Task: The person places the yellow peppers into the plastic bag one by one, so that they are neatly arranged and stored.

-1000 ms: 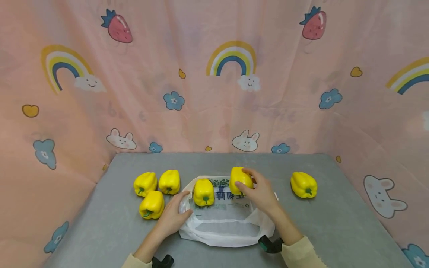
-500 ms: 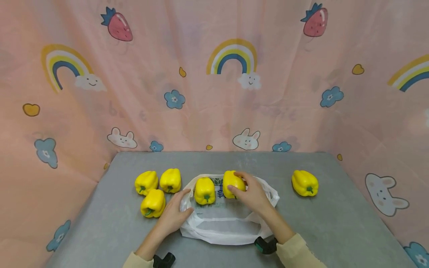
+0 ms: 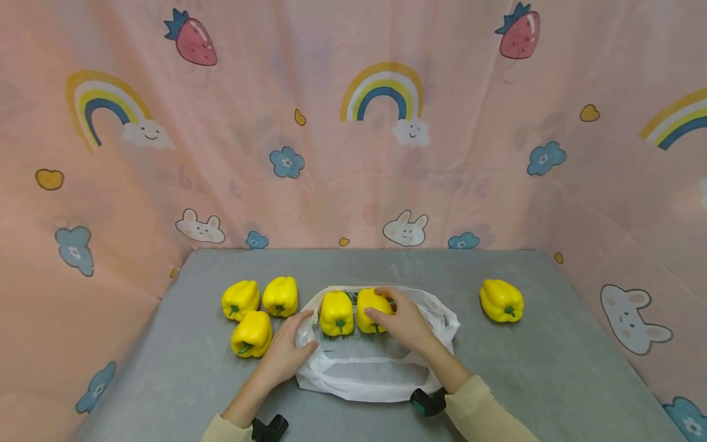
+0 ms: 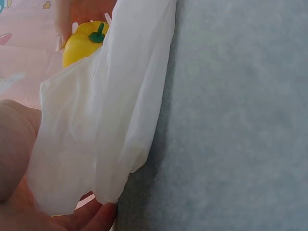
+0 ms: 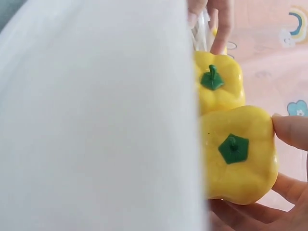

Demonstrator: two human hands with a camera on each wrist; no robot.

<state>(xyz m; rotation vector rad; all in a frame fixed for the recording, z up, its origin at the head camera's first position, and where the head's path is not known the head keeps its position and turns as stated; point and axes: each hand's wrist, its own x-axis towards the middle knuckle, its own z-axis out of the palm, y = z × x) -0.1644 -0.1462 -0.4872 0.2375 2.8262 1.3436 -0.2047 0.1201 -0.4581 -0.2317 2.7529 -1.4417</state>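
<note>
A white plastic bag (image 3: 381, 393) with printing inside lies mouth-up in front of me in the head view. Within its opening sit two yellow bell peppers side by side. My right hand (image 3: 405, 322) grips the right-hand pepper (image 3: 371, 312), thumb and fingers on its sides; the right wrist view shows this pepper (image 5: 240, 154) against the other bell pepper (image 5: 219, 82). That left-hand pepper (image 3: 337, 314) is untouched by the right hand. At the bag's left rim, my left hand (image 3: 284, 353) rests with thumb and fingers spread; in the left wrist view white plastic (image 4: 96, 130) hides part of it.
Left of the bag, three yellow bell peppers cluster on the grey table (image 3: 166, 374), the nearest pepper (image 3: 251, 334) close to my left hand. Another bell pepper (image 3: 501, 301) lies at the right. A pink patterned curtain (image 3: 353, 196) stands behind the table.
My right hand has carried its bell pepper left and down, from above the bag's right part to beside the other pepper inside. The left hand has stayed at the bag's rim.
</note>
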